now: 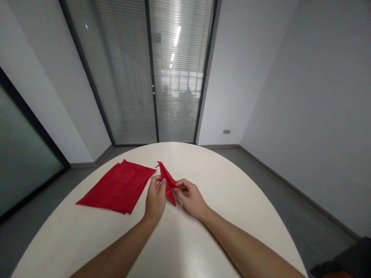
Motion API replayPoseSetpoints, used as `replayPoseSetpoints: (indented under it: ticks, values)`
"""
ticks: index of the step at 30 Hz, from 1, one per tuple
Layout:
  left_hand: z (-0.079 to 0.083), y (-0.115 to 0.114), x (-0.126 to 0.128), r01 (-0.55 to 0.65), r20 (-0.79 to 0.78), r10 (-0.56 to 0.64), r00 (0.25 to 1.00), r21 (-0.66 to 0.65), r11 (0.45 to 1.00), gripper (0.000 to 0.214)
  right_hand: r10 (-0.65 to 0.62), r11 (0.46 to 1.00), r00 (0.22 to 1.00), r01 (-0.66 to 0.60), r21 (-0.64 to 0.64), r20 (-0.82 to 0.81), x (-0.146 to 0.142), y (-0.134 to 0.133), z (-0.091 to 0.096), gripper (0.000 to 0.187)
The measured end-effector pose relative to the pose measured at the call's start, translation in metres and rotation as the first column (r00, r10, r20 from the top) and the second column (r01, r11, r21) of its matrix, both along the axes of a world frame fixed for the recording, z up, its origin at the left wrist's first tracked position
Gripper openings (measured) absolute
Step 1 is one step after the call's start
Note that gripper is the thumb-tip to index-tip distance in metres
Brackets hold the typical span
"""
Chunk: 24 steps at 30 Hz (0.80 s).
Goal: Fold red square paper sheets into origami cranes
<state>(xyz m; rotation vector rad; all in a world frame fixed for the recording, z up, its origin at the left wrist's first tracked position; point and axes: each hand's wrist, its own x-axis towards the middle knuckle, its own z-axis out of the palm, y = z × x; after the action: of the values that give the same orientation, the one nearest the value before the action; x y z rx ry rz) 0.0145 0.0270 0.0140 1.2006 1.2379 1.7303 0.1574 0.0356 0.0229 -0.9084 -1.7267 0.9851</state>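
A red origami crane (167,175) is held between my two hands above the white table. Its thin neck and bent head point away from me, up and to the left, and a pointed flap hangs toward me. My left hand (155,197) pinches the crane's left side, thumb on top. From the right, my right hand (189,196) pinches the crane's other side between thumb and fingers. Just left of my left hand lies a stack of red paper sheets (118,188), flat with its edges slightly out of line.
The round white table (226,227) spans the lower view. Beyond it stands a glass partition with blinds (127,85) in dark frames. A grey wall (319,116) rises to the right, and a dark object (348,258) sits at the lower right corner.
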Motion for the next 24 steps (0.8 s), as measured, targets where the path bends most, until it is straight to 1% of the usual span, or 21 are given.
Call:
replayPoseSetpoints:
  ticks: [1,3,6,7,9,12,14,16,18,21,24]
  values:
    - [0.000,0.001,0.000,-0.007,0.007,0.007,1.000,0.000,1.000,0.024,0.007,1.000,1.000,-0.007,-0.017,0.000,0.001,0.001,0.000,0.011]
    - [0.000,0.001,0.000,0.018,0.017,-0.017,1.000,-0.007,1.000,0.023,0.006,1.000,1.000,-0.006,-0.020,0.008,0.001,0.001,0.000,0.015]
    - [0.001,-0.003,0.004,0.101,0.003,-0.101,0.995,-0.018,0.995,0.023,-0.009,0.999,1.000,0.009,0.038,-0.018,0.002,0.000,0.000,0.012]
    - [0.001,-0.004,0.006,0.138,-0.008,-0.138,0.990,-0.019,0.990,0.023,-0.013,0.999,0.999,0.016,0.052,-0.051,0.002,0.000,0.000,0.014]
    - [0.001,-0.007,0.009,0.219,-0.023,-0.220,0.975,-0.020,0.975,0.022,-0.035,0.998,0.990,0.041,0.046,-0.135,0.001,0.000,0.001,0.024]
    - [0.001,-0.009,0.013,0.328,-0.031,-0.329,0.944,-0.032,0.944,0.021,-0.079,0.997,0.972,0.078,-0.013,-0.222,0.002,0.004,0.002,0.035]
    - [0.003,-0.011,0.014,0.366,-0.057,-0.369,0.928,-0.067,0.928,0.021,-0.098,0.995,0.958,0.086,-0.056,-0.271,0.004,0.009,0.003,0.033]
    - [0.006,-0.012,0.014,0.385,-0.083,-0.394,0.915,-0.110,0.916,0.021,-0.119,0.991,0.938,0.095,-0.091,-0.326,0.007,0.015,0.005,0.029]
    - [0.009,-0.014,0.015,0.398,-0.087,-0.412,0.907,-0.142,0.907,0.020,-0.135,0.988,0.922,0.099,-0.116,-0.363,0.010,0.020,0.008,0.031]
    - [0.012,-0.015,0.016,0.432,-0.082,-0.448,0.890,-0.157,0.888,0.020,-0.167,0.981,0.895,0.108,-0.162,-0.414,0.013,0.024,0.010,0.033]
    - [0.012,-0.015,0.015,0.454,-0.096,-0.474,0.875,-0.173,0.874,0.019,-0.212,0.968,0.860,0.119,-0.222,-0.464,0.014,0.026,0.009,0.034]
